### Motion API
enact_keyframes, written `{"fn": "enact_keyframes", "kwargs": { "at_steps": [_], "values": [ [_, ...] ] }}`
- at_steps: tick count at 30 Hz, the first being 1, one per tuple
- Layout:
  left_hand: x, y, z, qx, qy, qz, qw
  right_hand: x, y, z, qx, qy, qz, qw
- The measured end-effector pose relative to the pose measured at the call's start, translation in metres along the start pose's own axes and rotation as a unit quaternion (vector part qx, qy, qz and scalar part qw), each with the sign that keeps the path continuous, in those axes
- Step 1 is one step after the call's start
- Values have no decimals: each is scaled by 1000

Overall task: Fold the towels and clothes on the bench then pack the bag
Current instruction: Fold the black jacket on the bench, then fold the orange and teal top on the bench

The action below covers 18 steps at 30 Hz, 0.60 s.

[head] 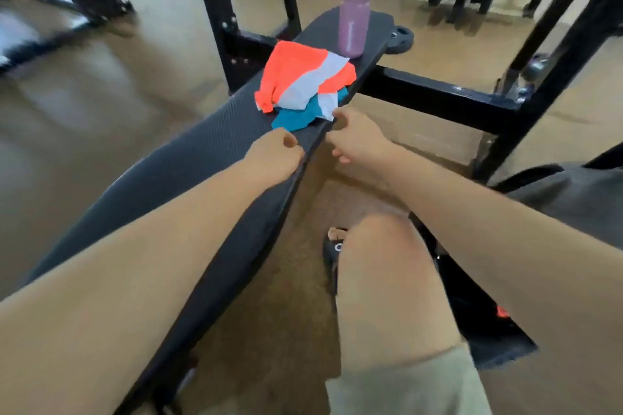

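Bench (188,178) — clothes (303,84) (crumpled), bottle (355,7)

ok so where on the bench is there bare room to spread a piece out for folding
The near stretch of the bench is bare, from the clothes pile back toward the person, under the left hand. The far end is crowded: the pile lies close to the purple bottle, with only a thin strip between them.

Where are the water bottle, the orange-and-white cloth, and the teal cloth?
water bottle (354,15): head view, middle of its purple body.
orange-and-white cloth (296,72): head view, upper orange panel.
teal cloth (292,118): head view, teal part showing below the orange one.
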<state>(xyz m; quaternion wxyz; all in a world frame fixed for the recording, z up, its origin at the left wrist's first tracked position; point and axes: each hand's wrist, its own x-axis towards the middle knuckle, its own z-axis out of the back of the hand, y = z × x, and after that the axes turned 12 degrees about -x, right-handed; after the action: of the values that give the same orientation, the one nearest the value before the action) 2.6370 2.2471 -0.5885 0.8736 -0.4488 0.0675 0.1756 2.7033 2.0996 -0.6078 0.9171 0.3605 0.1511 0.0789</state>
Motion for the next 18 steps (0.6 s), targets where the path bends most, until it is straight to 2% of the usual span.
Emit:
{"fn": "enact_keyframes", "kwargs": {
  "at_steps": [2,4,6,8,11,14,18],
  "values": [
    [8,25,21,-8,-11,18,1000,29,17,-11,-31,72,-1,997],
    [15,49,38,-30,-18,42,999,60,30,-27,-91,91,11,992],
    [18,68,51,-59,-27,63,996,91,38,-44,-207,45,40,977],
    [17,89,61,-94,-33,83,992,116,39,-65,-317,-28,81,945],
    [12,121,76,-122,-30,95,988,135,27,-103,-404,-67,112,906],
    [2,146,91,-152,-52,107,981,141,27,-123,-427,-133,97,889],
    [-23,171,105,-176,-62,129,974,136,51,-135,-341,-105,77,931]
  ]
}}
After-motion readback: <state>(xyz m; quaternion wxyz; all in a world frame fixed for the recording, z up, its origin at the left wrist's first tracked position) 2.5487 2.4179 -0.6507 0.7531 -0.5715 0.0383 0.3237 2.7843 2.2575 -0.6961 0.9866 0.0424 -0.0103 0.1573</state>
